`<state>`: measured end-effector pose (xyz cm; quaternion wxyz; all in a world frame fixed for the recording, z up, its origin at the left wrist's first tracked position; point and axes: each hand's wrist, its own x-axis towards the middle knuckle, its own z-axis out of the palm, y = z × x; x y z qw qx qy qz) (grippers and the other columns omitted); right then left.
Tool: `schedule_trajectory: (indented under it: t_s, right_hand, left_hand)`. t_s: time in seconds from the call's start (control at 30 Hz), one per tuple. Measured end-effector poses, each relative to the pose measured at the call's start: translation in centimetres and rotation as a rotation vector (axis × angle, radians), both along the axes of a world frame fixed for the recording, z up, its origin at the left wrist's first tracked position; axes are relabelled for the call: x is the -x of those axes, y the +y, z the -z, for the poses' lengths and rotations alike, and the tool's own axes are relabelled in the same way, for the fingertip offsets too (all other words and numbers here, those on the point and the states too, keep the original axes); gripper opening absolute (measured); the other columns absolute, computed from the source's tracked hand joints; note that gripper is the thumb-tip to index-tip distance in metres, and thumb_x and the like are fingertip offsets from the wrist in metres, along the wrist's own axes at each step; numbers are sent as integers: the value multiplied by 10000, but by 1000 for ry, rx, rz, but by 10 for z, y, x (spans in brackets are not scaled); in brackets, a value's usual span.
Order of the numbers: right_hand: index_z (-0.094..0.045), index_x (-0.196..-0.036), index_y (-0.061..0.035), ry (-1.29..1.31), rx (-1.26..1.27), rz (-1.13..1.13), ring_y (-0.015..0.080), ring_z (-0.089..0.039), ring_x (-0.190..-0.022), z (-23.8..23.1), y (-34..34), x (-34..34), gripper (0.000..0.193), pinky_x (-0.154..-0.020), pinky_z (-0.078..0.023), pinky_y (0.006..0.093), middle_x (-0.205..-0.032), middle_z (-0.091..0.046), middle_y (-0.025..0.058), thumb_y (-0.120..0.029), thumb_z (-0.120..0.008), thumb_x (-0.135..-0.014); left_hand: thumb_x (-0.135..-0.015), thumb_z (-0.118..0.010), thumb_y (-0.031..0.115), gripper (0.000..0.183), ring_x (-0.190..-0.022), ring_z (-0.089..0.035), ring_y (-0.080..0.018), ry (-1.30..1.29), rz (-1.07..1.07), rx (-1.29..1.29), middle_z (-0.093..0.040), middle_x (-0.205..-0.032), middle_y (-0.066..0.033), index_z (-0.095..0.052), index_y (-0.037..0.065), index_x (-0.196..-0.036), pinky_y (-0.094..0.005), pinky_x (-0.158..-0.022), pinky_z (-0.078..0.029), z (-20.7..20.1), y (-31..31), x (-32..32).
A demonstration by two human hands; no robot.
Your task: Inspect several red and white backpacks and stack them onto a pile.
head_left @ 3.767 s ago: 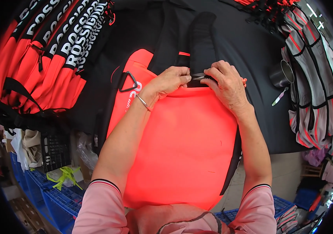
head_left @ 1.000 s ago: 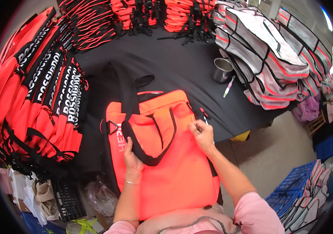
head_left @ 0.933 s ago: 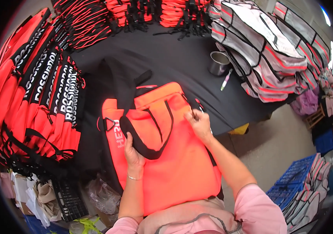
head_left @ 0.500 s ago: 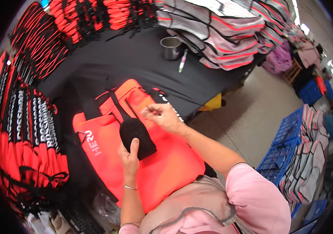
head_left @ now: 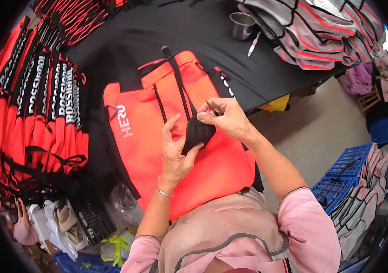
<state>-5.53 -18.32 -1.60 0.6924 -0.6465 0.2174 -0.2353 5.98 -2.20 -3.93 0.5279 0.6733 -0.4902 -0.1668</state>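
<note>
Centrally, both hands pinch the black strap pad [head_left: 197, 132] above the orange bag [head_left: 157, 136]: left hand [head_left: 176, 152] beneath, right hand [head_left: 223, 117] atop; fitting unfinished.

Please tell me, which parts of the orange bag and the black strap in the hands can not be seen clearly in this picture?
Head view only:
- Black strap piece: its folded end is pinched between left hand and right hand; the fingers cover it.
- Orange bag: the lower edge is hidden behind the person's body and left forearm.
- Bag's left side: lost in the dark gap beside the stacked orange bags.
- Metal cup: its contents are too small to tell.
</note>
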Motion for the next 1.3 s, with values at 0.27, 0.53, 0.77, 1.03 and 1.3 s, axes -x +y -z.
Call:
schedule_trajectory:
  t_s: [0.27,0.53,0.77,1.03,1.3]
  right_hand:
    - [-632,-890,-57,407,-463,-193,67,-511,-617,12,14,11,250,-559,-401,220,-701,-561,-2,-280,-739,-854]
    - [-616,-1153,44,279,298,120,81,-520,-792,2,34,60,300,-737,-436,216,-871,-575,0,-185,-606,-960]
    - [-664,-1012,27,268,200,241,59,-600,-788,5,61,73,221,-728,-506,217,-891,-676,35,-71,-760,-839]
    - [-679,-939,24,263,227,230,108,-633,-688,11,63,70,191,-657,-524,253,-806,-689,85,-109,-762,-831]
    - [-684,-910,13,328,377,112,138,-649,-676,19,51,73,193,-640,-516,250,-771,-676,99,-122,-778,-809]
  left_hand:
    - [-645,-848,63,347,-1141,-564,-296,-493,142,166,-690,-1064,-11,-764,111,-978,-409,-1005,-444,22,5,-3]
    - [-659,-811,-46,299,-889,-665,-212,-111,10,163,-696,-1011,-89,-759,55,-935,-307,-768,-556,36,9,13]
    - [-697,-738,-105,313,-839,-697,-195,-80,76,139,-701,-1070,-112,-761,58,-963,-274,-691,-565,31,6,14]
    - [-693,-737,-105,238,-834,-705,-201,-138,57,154,-709,-1050,-118,-746,18,-896,-282,-696,-569,32,4,18]
    - [-667,-738,-104,290,-822,-705,-197,-122,103,109,-716,-1056,-112,-754,39,-918,-275,-694,-570,35,6,15]
